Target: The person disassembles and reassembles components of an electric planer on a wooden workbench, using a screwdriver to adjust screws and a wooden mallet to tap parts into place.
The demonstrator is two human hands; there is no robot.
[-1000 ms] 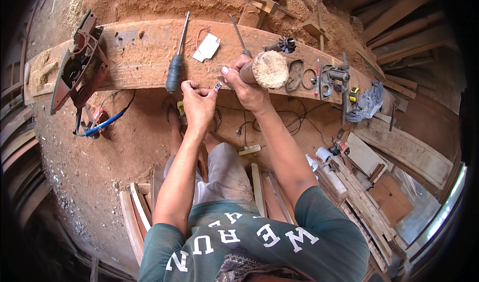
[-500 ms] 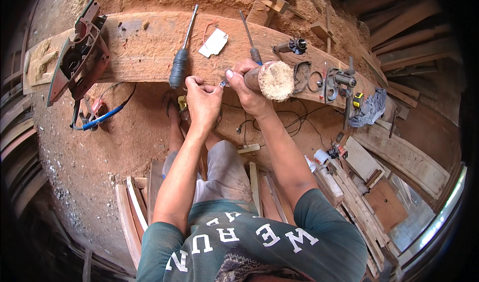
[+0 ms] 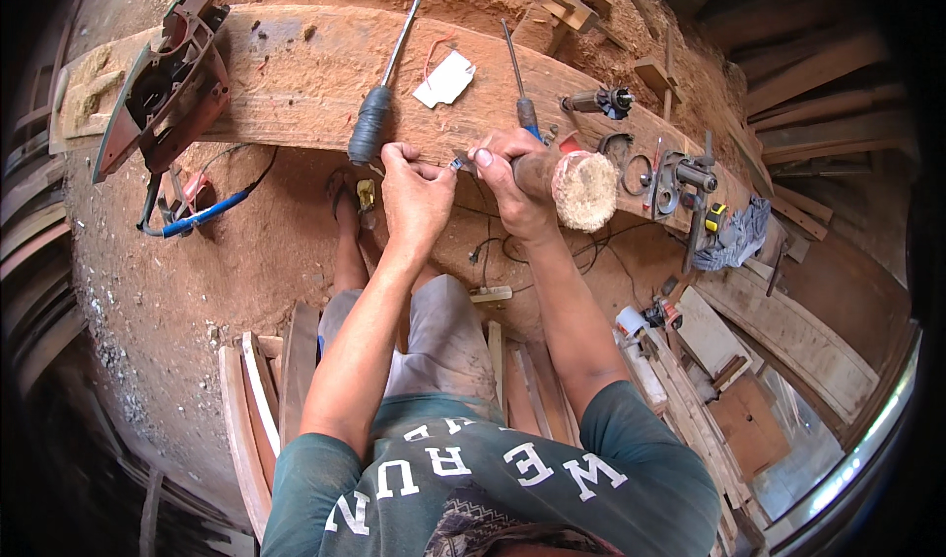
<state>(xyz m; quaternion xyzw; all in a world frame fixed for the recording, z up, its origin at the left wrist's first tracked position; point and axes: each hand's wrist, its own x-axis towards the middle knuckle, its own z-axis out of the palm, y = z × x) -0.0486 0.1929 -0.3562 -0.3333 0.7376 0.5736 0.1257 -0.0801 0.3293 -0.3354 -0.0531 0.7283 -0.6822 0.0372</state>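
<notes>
My left hand [image 3: 419, 202] pinches a small metal piece [image 3: 455, 164] at the bench's near edge. Beside it, my right hand [image 3: 522, 197] is closed around a brownish cylinder [image 3: 542, 173] with a round, pale, dust-covered end, which hides part of what lies behind. Just beyond my left fingers lies a thick dark-handled screwdriver [image 3: 371, 123]; a thinner blue-and-black one [image 3: 524, 111] lies above my right hand. A white piece [image 3: 443, 80] with a red wire rests between them on the dusty wooden bench [image 3: 276, 94].
A red tool base [image 3: 172, 79] stands at the bench's left. Motor parts [image 3: 680, 173], a yellow tape measure [image 3: 715, 217] and a grey cloth [image 3: 739, 237] crowd its right. Below are cables [image 3: 591, 251], planks [image 3: 670, 389] and my feet [image 3: 345, 192].
The view has shifted, so bench and tools sit higher and further right. Both hands appear further right too, still holding the same things in much the same grip.
</notes>
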